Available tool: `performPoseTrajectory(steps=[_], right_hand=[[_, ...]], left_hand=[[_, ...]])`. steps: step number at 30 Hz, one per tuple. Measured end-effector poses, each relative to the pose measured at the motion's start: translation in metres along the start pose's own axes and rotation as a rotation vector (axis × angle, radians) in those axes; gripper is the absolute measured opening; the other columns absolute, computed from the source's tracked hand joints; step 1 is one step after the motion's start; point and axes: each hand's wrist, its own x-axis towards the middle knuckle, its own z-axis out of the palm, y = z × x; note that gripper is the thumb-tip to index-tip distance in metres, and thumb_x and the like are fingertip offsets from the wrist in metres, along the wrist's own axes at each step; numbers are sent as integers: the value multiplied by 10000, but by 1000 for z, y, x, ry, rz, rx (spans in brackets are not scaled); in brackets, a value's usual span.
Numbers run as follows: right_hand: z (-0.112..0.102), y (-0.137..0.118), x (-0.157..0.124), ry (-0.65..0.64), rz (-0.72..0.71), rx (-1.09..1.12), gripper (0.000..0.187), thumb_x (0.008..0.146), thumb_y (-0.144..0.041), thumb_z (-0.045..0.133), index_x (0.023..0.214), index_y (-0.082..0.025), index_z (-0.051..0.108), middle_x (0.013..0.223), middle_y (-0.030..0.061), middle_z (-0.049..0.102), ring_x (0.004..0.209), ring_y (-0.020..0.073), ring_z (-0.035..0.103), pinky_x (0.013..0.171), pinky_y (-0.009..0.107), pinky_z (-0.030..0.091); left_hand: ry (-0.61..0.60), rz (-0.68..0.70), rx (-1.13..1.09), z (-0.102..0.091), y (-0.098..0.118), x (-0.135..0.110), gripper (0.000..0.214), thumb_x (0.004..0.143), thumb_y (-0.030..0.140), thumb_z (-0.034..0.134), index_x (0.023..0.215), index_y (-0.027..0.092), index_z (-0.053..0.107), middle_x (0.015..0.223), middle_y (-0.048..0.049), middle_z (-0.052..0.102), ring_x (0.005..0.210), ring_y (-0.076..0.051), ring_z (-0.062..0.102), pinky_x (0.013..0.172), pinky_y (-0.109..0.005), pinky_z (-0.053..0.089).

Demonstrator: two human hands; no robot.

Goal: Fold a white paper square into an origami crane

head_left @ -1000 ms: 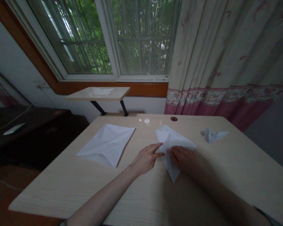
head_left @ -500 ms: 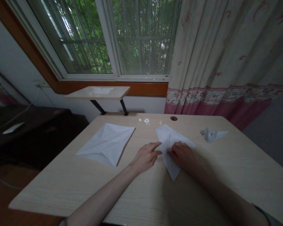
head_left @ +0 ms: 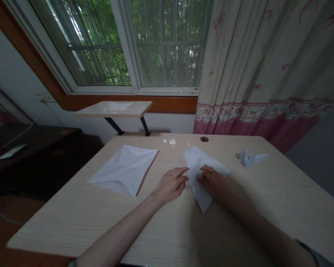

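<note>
Near the table's (head_left: 239,222) far edge, a paper (head_left: 196,159) is pressed down by the left hand (head_left: 171,183) and right hand (head_left: 215,181), fingers laid flat.

I am looking into a lived-in room of a home, not a workplace. A pale wood-grain worktop (head_left: 167,230) stands under a barred sliding window (head_left: 144,44) with green trees outside. A cream curtain (head_left: 267,55) with a pink flowered hem hangs at the right. A small wall shelf (head_left: 114,108) sits below the sill, and a dark wooden cabinet (head_left: 44,148) stands at the left.
</note>
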Motion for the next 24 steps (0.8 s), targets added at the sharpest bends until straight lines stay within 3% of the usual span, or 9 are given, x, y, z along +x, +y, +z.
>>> performPoseTrajectory(steps=[9,24], right_hand=[[-1,1,-4,-67,56,31,235,941,-199,521,1138,-195,649,1167,137,712,1143,278,659,1002,436,534],[-4,-12,-1,21,-10,51,195,924,-170,536,1058,-203,673,1099,120,721,1043,267,676,962,444,548]], left_hand=[[26,-17,2,-2,2,2,114,934,200,553,992,209,651,1310,-51,628,1133,-229,609,944,-387,526],[9,-115,101,-4,4,6,62,939,269,604,938,208,597,1123,-46,653,989,-211,601,855,-351,498]])
